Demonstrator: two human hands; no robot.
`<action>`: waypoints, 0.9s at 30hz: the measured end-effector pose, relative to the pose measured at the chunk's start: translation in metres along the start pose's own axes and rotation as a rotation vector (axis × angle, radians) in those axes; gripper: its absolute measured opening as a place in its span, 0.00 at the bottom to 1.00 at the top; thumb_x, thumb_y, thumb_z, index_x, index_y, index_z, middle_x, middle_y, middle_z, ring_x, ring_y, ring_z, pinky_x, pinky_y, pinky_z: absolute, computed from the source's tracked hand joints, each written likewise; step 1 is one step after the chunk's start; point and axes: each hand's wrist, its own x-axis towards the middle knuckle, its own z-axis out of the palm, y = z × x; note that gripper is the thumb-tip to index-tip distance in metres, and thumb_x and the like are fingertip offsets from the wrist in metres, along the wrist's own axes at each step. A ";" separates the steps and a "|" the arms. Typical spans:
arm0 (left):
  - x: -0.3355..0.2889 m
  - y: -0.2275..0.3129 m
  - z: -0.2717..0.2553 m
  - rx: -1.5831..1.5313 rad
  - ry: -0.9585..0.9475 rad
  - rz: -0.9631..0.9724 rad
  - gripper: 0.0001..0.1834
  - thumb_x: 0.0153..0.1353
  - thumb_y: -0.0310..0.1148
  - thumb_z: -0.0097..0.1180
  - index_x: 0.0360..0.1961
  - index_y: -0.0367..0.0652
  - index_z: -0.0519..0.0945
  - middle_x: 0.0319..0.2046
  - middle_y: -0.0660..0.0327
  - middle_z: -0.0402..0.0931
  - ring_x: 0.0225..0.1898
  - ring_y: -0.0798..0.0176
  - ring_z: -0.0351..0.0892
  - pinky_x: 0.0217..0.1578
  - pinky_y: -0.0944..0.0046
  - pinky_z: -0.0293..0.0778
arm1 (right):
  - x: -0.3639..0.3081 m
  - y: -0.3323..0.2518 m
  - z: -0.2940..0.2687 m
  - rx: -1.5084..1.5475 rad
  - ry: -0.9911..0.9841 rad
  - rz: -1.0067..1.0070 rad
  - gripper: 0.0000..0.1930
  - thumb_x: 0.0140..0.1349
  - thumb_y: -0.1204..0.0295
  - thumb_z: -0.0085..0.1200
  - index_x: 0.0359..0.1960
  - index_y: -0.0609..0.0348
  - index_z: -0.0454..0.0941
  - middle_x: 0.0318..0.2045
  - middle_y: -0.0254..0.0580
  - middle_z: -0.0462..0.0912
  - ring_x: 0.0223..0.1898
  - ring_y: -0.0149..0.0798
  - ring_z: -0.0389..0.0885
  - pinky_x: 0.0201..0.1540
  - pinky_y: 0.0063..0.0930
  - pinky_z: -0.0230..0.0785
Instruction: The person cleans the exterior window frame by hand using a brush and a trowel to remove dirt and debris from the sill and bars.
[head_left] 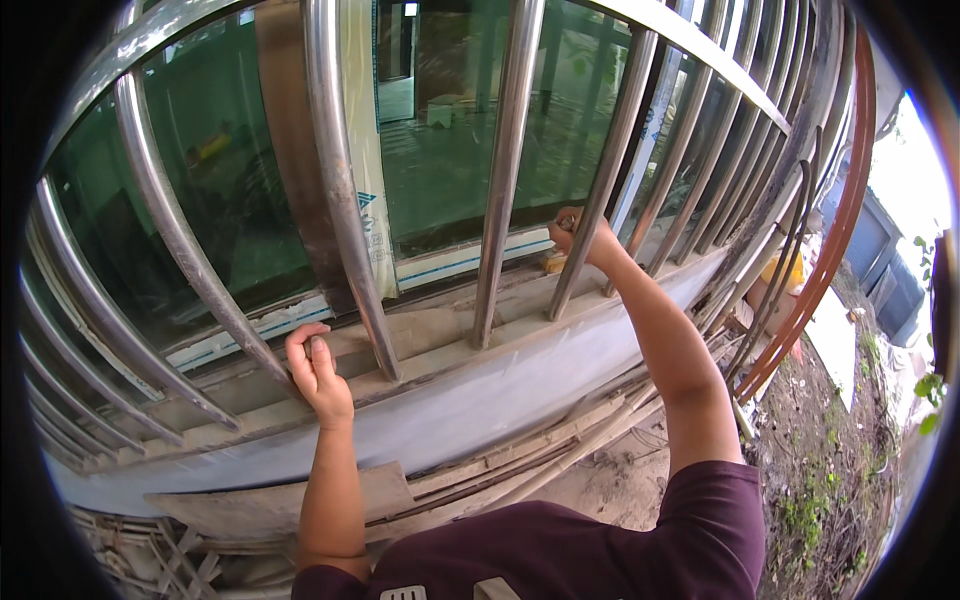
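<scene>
My left hand (320, 378) is closed, thumb folded over curled fingers, just above the ledge beside the foot of a steel bar (200, 250). Whatever may be inside it is hidden. Farther right, my right arm reaches up to the window grille, and my right hand (590, 240) is closed beside another steel bar (603, 180) that partly covers it. Something small and dark shows at its fingers, too little to name. Below that hand a small yellowish piece (553, 263) lies by the window frame (470, 248). Green-tinted glass (450, 180) stands behind the bars.
The dusty ledge (440, 335) runs under the bars, above a pale wall (480, 385). Wooden boards and poles (540, 450) lie along the wall's foot. On the right, an orange-brown pipe (835, 270) and dark cables (790, 260) rise beside weedy ground (810, 480).
</scene>
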 end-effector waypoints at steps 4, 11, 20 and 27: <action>0.000 0.001 0.002 0.022 0.016 0.009 0.08 0.60 0.32 0.38 0.37 0.43 0.69 0.34 0.67 0.69 0.26 0.80 0.58 0.20 0.79 0.50 | 0.016 -0.030 0.005 0.148 -0.229 0.038 0.14 0.52 0.66 0.52 0.20 0.68 0.73 0.14 0.43 0.77 0.14 0.29 0.75 0.18 0.20 0.69; 0.000 0.003 0.004 0.017 0.046 -0.017 0.06 0.60 0.31 0.40 0.36 0.43 0.68 0.33 0.68 0.70 0.20 0.82 0.52 0.18 0.79 0.48 | 0.040 -0.039 0.024 0.429 -0.478 -0.141 0.13 0.53 0.68 0.51 0.20 0.68 0.73 0.15 0.41 0.77 0.15 0.29 0.76 0.18 0.19 0.70; 0.001 0.003 0.003 0.038 0.094 -0.048 0.06 0.59 0.31 0.40 0.35 0.44 0.69 0.33 0.68 0.71 0.21 0.81 0.54 0.18 0.79 0.48 | 0.061 -0.059 0.049 0.546 -0.751 -0.249 0.13 0.53 0.67 0.50 0.29 0.69 0.73 0.20 0.43 0.78 0.17 0.29 0.76 0.20 0.18 0.71; 0.005 0.000 0.005 0.019 0.122 -0.104 0.05 0.59 0.29 0.40 0.33 0.46 0.70 0.31 0.70 0.70 0.21 0.82 0.54 0.19 0.79 0.49 | 0.049 -0.061 0.033 0.677 -0.737 -0.229 0.13 0.53 0.67 0.49 0.25 0.68 0.72 0.23 0.45 0.78 0.17 0.29 0.76 0.20 0.18 0.71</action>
